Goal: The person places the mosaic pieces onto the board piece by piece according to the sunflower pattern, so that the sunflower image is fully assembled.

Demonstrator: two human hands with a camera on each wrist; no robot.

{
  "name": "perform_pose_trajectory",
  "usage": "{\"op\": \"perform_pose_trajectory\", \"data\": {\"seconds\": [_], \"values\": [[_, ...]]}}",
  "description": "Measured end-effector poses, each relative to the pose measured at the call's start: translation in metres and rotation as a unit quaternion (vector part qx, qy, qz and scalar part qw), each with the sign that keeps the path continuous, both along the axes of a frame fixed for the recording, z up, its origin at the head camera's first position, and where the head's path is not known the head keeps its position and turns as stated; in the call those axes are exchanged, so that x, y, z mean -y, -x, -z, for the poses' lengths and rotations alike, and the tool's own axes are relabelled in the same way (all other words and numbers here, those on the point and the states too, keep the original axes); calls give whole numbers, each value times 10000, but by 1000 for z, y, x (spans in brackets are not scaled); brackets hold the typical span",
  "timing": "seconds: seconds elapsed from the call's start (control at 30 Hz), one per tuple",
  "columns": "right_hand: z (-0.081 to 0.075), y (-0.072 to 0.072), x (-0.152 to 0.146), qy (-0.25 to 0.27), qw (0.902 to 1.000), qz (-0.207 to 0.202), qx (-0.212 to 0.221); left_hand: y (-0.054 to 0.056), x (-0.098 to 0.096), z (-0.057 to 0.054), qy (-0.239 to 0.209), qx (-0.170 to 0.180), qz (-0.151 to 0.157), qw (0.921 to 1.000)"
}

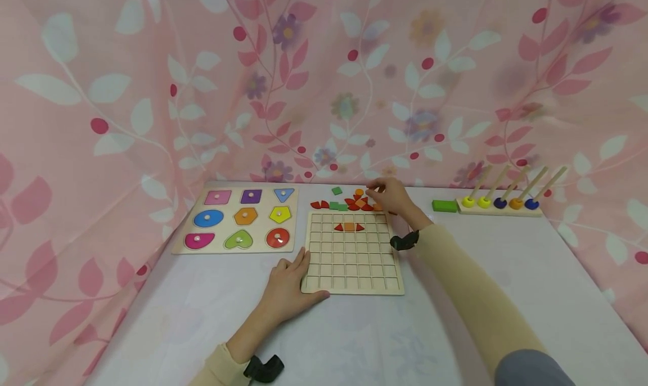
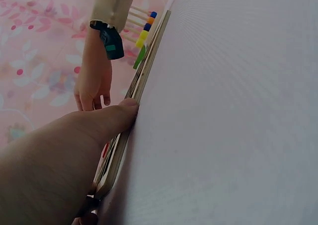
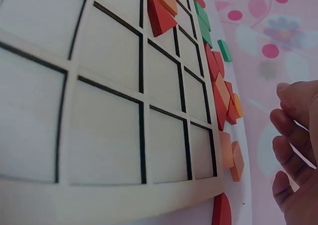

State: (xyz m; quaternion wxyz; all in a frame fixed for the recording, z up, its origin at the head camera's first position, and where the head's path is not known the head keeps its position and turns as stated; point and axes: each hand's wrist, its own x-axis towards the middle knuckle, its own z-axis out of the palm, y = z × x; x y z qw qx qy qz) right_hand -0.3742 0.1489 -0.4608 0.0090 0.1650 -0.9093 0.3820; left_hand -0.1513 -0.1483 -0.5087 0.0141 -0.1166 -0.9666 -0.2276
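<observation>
The left hand (image 1: 288,290) spans the front left corner of a wooden grid board (image 1: 351,266). Its thumb lies along the front edge and its fingers touch the left side. On the board's second row, an orange square (image 1: 349,227) sits between two red triangles, a left one (image 1: 338,227) and a right one (image 1: 360,227). Beyond the back right corner, the right hand (image 1: 394,197) hovers over loose red and orange pieces (image 1: 360,203). In the right wrist view its fingers (image 3: 282,148) are loosely bent, with no piece visible between them and the thumb.
Left of the grid stands a shape puzzle board (image 1: 260,238) with several knobbed pieces. Green pieces (image 1: 338,206) lie behind the grid. A pegged wooden base (image 1: 498,211) with coloured beads and a green block (image 1: 444,206) stand at the back right. A floral curtain (image 1: 324,82) hangs behind the table.
</observation>
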Motion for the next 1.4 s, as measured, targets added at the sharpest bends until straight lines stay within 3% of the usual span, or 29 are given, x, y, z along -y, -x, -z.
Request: {"op": "perform_pose_trajectory", "data": {"seconds": [0.33,0.63,1.0,1.23,1.4], "values": [[11,23,12,32,9998,124,130,0,0,-1,-64,37,0,10000],[13,18,19,386,9984,117,404,1,1,1,-75,53,60,9999],[23,25,20,-265,9985,135,450,0,2,6,-58,11,-5,10000],[23,30,23,-270,9988,50,407,0,2,6,-44,-21,-10,10000],[22,32,29,-273,9978,21,612,0,3,5,-47,-24,-6,10000]]}}
